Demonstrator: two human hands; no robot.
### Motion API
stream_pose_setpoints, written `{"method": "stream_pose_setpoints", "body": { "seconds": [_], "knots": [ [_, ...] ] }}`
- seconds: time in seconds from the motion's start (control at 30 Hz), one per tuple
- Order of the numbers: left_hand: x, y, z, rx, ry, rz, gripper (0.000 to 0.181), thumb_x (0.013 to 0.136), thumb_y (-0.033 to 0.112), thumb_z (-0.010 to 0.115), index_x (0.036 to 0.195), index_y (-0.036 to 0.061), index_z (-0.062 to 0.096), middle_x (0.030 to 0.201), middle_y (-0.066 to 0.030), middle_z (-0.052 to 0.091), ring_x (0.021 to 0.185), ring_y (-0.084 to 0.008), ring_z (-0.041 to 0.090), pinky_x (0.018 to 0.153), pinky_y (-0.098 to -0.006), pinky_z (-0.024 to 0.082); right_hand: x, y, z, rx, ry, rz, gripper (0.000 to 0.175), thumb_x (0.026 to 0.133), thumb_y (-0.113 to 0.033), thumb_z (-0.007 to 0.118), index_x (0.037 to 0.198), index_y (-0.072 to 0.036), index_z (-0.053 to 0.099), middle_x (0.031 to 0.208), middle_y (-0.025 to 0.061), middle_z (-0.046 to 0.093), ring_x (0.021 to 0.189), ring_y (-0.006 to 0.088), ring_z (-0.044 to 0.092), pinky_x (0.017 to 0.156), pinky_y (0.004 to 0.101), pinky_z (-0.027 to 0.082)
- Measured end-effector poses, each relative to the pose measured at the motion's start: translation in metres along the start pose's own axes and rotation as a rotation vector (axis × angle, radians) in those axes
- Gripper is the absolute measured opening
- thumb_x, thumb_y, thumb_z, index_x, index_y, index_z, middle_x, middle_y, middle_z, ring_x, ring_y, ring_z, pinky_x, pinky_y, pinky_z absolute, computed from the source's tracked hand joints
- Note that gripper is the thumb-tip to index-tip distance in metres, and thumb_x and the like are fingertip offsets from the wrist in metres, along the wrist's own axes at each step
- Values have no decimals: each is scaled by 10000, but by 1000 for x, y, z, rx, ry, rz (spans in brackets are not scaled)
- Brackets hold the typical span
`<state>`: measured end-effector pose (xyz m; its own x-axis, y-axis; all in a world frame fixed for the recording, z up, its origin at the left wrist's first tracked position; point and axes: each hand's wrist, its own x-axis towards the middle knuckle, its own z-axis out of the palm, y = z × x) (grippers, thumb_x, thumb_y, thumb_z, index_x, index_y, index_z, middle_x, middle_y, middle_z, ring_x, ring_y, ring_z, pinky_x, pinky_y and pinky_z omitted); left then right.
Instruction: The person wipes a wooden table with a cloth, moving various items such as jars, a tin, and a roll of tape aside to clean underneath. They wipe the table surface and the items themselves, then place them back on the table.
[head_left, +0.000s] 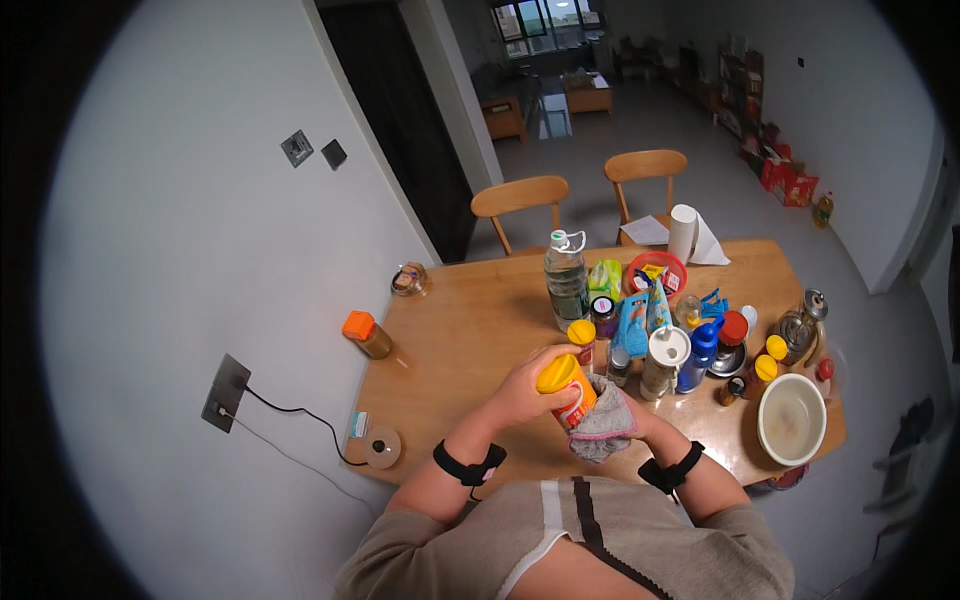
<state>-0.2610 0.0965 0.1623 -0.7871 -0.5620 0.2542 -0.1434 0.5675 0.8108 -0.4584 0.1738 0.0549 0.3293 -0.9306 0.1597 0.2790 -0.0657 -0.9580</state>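
Note:
My left hand (525, 390) grips an orange canister (576, 409) with a yellow lid, tilted above the near part of the wooden table (450, 360). Against the canister's lower right side lies a grey cloth (604, 424) with a pink edge, held by my right hand (637, 420), whose fingers are largely hidden behind the cloth. Just beyond the canister stands a smaller yellow-lidded container (583, 337). A small glass jar (619, 366) and a white lidded jug (664, 364) stand to the right of it.
A large water bottle (567, 289), blue bottle (699, 356), red bowl (679, 262) and paper towel roll (682, 232) crowd the table's right half. A white basin (792, 420) is at the right edge. Leftward are an orange-lidded jar (373, 339) and a round device (383, 447) with a cable.

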Motion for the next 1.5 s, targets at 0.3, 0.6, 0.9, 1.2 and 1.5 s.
{"method": "stream_pose_setpoints", "body": {
  "seconds": [0.3, 0.6, 0.9, 1.2, 1.5],
  "knots": [
    [-12, 4, 22, 163, 570, -13, 497, 853, 284, 699, 1233, 26, 511, 1107, -207, 602, 982, -349, 612, 852, -402, 486, 11, -16, 31, 225, 350, -216, 654, 789, -164, 797, 1324, -27, 447, 1212, 80, 558, 1075, 154, 569, 940, 301, 476],
    [-8, -2, 55, -195, 820, -73, 524, 919, 293, 640, 1278, 10, 384, 1143, -152, 509, 1047, -229, 522, 929, -353, 431, 16, -35, 53, -536, 730, -612, 769, 832, -56, 691, 1484, 21, 289, 1307, 132, 532, 1087, 166, 547, 941, 279, 446],
    [-22, -4, 40, 93, 649, 232, 642, 805, 214, 759, 1282, 31, 369, 1213, -202, 506, 1091, -312, 539, 953, -422, 436, 31, -19, 38, -586, 747, -440, 450, 983, -164, 507, 1388, 16, 430, 1329, 161, 528, 1292, 230, 448, 1096, 347, 330],
    [-59, -30, -9, 147, 313, 493, 736, 707, 208, 827, 1293, 32, 418, 1230, -214, 537, 1073, -367, 573, 935, -427, 474, 56, -3, 49, 573, 402, 142, 311, 935, -331, 559, 1091, -64, 592, 1002, 88, 647, 890, 206, 646, 804, 326, 526],
    [-97, -80, -41, 91, 496, 285, 752, 709, 269, 835, 1286, 30, 417, 1149, -183, 542, 1016, -342, 582, 862, -391, 495, 107, 22, 91, 554, 387, 387, 436, 937, -430, 535, 1132, -41, 573, 1016, 124, 646, 873, 241, 658, 754, 356, 557]
  ]
}}
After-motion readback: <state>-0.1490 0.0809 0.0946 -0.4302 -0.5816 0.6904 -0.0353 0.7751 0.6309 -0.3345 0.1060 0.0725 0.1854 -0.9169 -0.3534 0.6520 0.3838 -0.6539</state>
